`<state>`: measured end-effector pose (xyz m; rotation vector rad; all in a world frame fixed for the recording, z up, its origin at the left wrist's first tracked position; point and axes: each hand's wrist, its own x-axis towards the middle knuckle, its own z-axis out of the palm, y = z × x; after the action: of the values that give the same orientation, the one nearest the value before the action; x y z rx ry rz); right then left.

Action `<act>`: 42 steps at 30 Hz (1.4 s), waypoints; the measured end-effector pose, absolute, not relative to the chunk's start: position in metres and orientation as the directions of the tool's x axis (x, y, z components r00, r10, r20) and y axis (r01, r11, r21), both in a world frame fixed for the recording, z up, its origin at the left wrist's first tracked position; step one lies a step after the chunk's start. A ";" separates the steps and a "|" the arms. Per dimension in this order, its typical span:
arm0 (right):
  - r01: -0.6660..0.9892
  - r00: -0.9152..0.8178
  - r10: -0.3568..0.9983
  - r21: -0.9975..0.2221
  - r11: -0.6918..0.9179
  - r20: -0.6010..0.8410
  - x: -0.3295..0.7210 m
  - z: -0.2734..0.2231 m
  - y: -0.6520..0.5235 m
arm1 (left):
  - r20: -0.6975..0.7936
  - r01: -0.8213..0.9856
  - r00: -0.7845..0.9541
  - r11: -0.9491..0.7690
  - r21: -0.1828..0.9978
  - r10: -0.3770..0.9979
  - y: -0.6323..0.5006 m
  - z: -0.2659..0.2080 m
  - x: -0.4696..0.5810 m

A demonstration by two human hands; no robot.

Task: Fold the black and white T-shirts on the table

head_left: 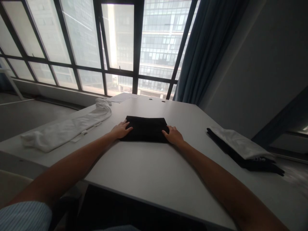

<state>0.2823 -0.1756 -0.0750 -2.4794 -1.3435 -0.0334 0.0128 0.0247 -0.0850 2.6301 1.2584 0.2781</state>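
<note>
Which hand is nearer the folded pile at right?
Right. The right hand is left of the pile, on the black cloth; the left hand, on the cloth's opposite end, is farther left.

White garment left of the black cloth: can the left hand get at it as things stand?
Likely yes: white tabletop lies between the left hand and the white garment, with no obstacle visible, though that hand is on the left edge of the folded black cloth.

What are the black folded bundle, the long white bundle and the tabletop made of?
Flat, folded black rectangular bundle: probably fabric, matte, showing no shine. Long, crumpled white bundle: likely soft cloth, matte, judging by its wrinkles. Smooth white tabletop: perhaps laminate, faintly satin, given its even surface.
</note>
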 end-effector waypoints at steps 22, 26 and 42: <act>0.833 0.540 0.827 -0.041 -0.552 -0.157 0.354 -0.014 -0.209 | 0.176 0.484 0.814 -0.814 0.319 0.553 -0.047 -0.036 0.026; 0.985 0.116 0.980 -0.145 -0.093 0.161 0.303 -0.042 -0.177 | 0.345 0.275 0.875 -0.935 0.223 0.340 -0.055 -0.050 0.046; 0.837 0.467 0.884 -0.306 -0.453 -0.029 0.351 -0.080 -0.160 | 0.017 0.618 0.775 -0.763 0.191 0.632 -0.025 -0.072 0.033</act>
<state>0.3506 -0.1604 -0.0799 -2.4682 -1.4791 0.2687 0.0327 -0.0245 -0.0719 2.7929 0.9919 0.1199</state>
